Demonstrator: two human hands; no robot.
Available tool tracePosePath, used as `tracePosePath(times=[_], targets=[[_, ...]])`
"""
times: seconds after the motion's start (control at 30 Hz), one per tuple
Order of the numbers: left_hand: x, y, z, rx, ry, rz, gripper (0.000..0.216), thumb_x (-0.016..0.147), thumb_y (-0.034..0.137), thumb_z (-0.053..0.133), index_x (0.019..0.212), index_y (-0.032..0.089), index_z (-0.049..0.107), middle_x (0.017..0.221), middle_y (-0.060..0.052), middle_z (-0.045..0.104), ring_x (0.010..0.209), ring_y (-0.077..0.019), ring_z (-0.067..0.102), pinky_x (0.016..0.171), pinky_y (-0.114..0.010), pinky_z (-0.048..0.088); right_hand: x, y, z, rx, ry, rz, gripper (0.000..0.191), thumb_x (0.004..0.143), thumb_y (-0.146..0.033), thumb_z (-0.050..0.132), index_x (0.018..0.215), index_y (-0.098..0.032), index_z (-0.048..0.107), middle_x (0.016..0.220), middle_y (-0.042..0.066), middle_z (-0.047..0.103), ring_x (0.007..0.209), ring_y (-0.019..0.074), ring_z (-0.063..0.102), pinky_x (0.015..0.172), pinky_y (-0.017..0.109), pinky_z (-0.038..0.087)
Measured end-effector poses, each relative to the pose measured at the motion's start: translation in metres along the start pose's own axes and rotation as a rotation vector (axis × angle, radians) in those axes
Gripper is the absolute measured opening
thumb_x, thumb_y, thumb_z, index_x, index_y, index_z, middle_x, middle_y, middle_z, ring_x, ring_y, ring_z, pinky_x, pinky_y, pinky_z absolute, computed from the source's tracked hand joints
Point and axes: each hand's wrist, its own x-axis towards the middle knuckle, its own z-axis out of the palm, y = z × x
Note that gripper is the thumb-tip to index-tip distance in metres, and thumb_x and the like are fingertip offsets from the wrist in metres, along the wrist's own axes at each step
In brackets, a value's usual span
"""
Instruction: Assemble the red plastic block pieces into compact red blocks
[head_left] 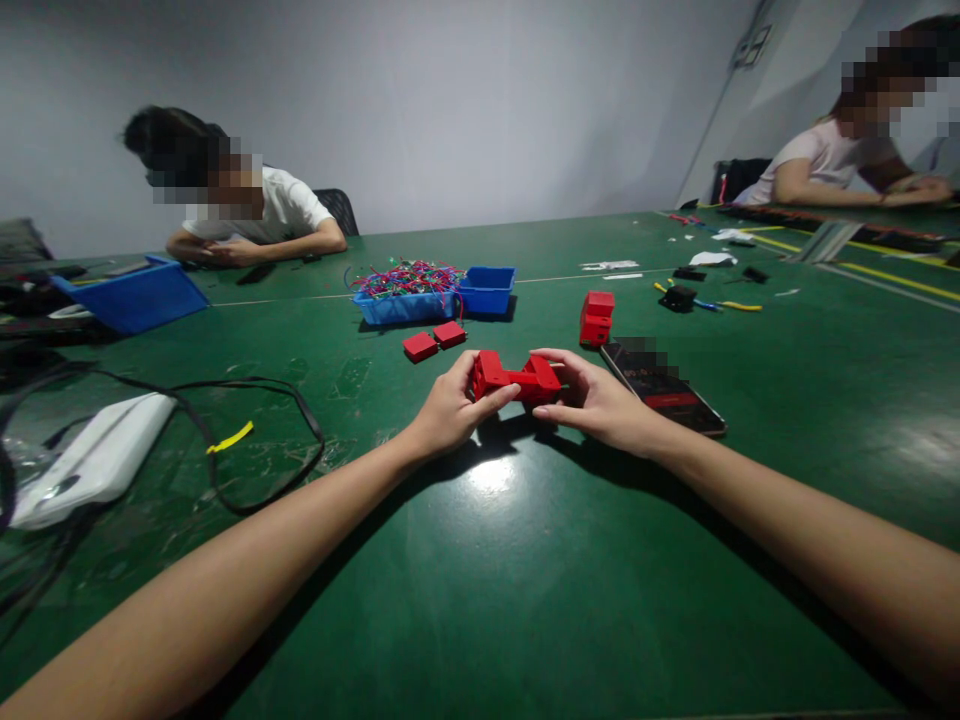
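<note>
Both my hands hold one red plastic part (516, 379) just above the green table (480, 560), in the middle of the view. My left hand (450, 408) grips its left end, thumb on top and fingers curled under. My right hand (596, 400) pinches its right end. Two small flat red pieces (433, 341) lie on the table just beyond my left hand. A stack of red blocks (596, 317) stands beyond my right hand. A dark phone (664, 388) lies flat right beside my right hand.
A blue tray of coloured wires (405, 290) and a small blue bin (487, 290) sit farther back. At left lie a white device (94, 460), a looped black cable (255, 440) and a blue bin (135, 295). Two other people sit at the far left and far right.
</note>
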Motion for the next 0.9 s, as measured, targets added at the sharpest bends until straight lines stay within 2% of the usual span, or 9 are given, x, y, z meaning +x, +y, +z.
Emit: tracePosePath(times=[0.1,0.2,0.33,0.47,0.53,0.73,0.9], targets=[[-0.001,0.0,0.0,0.006,0.027,0.015,0.043,0.081,0.051,0.07,0.102,0.017,0.055,0.084,0.0,0.061,0.074,-0.0145,0.056,0.072,-0.026,0.047,0.001,0.002,0.001,-0.044,-0.003,-0.038,0.063,0.074,-0.024,0.075,0.131,-0.022,0.048,0.123,0.01,0.066,0.111,0.0254,0.067,0.101,0.045,0.05],[-0.003,-0.001,-0.002,0.04,0.083,0.098,0.055,0.077,0.055,0.075,0.111,0.017,0.055,0.092,-0.003,0.067,0.079,-0.0167,0.062,0.077,-0.029,0.051,-0.001,0.001,0.003,-0.104,-0.061,-0.071,0.05,0.075,-0.021,0.073,0.12,-0.021,0.053,0.117,0.008,0.066,0.107,0.0239,0.068,0.098,0.042,0.052],[-0.009,-0.004,-0.002,0.218,0.086,0.355,0.062,0.078,0.06,0.074,0.119,0.018,0.054,0.105,-0.009,0.068,0.089,-0.0207,0.066,0.082,-0.033,0.054,-0.005,-0.001,0.004,-0.242,-0.101,-0.129,0.044,0.077,-0.018,0.071,0.116,-0.021,0.054,0.114,0.006,0.066,0.1,0.022,0.068,0.093,0.039,0.052],[-0.011,-0.005,0.0,0.406,0.013,0.676,0.062,0.091,0.048,0.065,0.14,0.019,0.041,0.108,-0.011,0.066,0.09,-0.0202,0.066,0.08,-0.033,0.057,-0.006,-0.002,0.004,-0.345,-0.08,-0.177,0.047,0.078,-0.015,0.068,0.121,-0.022,0.051,0.112,0.006,0.067,0.096,0.0209,0.067,0.089,0.036,0.051],[-0.011,-0.005,0.002,0.451,-0.014,0.783,0.064,0.095,0.042,0.061,0.148,0.02,0.032,0.108,-0.01,0.066,0.092,-0.0201,0.066,0.079,-0.033,0.058,-0.005,-0.003,0.004,-0.374,-0.078,-0.198,0.047,0.078,-0.016,0.069,0.121,-0.022,0.05,0.109,0.005,0.068,0.093,0.0202,0.066,0.087,0.035,0.051],[-0.008,-0.001,0.002,0.52,-0.007,0.876,0.059,0.104,0.039,0.042,0.154,0.017,0.021,0.112,-0.013,0.062,0.096,-0.0208,0.066,0.079,-0.033,0.06,-0.005,-0.004,0.005,-0.352,-0.1,-0.233,0.046,0.079,-0.023,0.073,0.12,-0.023,0.051,0.106,0.004,0.067,0.091,0.019,0.066,0.083,0.032,0.051],[-0.008,0.002,0.002,0.586,-0.042,0.872,0.054,0.104,0.041,0.039,0.153,0.023,0.023,0.112,-0.01,0.061,0.091,-0.0194,0.066,0.077,-0.032,0.061,-0.005,-0.006,0.004,-0.393,-0.09,-0.263,0.047,0.076,-0.023,0.075,0.118,-0.024,0.053,0.112,0.005,0.066,0.098,0.0206,0.065,0.086,0.033,0.05]])
